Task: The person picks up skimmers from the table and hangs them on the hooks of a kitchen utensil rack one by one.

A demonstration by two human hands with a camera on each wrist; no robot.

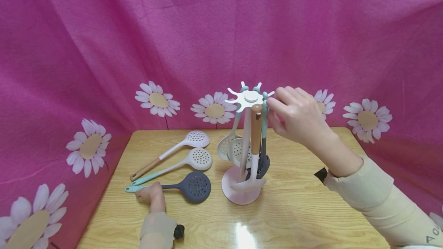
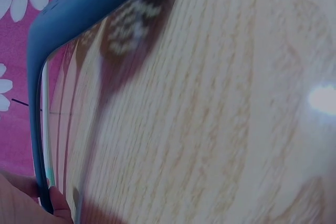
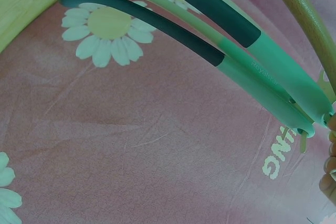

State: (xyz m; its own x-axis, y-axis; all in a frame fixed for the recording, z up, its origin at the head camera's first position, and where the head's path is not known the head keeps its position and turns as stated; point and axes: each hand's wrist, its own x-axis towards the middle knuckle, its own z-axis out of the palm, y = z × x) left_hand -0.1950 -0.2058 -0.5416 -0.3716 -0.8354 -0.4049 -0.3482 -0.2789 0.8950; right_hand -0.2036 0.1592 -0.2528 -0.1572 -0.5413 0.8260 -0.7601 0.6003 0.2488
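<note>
My left hand [image 1: 150, 194] grips the mint handle of a dark skimmer [image 1: 196, 187] with round holes, at the table's left; its head is raised off the wood in the left wrist view. My right hand [image 1: 294, 114] is at the top of a utensil stand [image 1: 242, 197] with a white hooked crown. Its fingers pinch the end of a mint-handled dark utensil [image 3: 289, 69], whose head is out of the right wrist view. Beside it hangs another dark utensil [image 3: 173, 38] with a mint handle. A white utensil [image 1: 255, 137] with a wooden handle hangs at the stand's front.
Left of the stand lie a white skimmer [image 1: 197, 138] with a wooden handle and a cream skimmer [image 1: 200, 159] with a mint handle. Pale mint-handled utensils [image 1: 225, 147] hang behind the stand's post. A pink flowered cloth [image 1: 221, 30] surrounds the wooden table [image 1: 304, 203].
</note>
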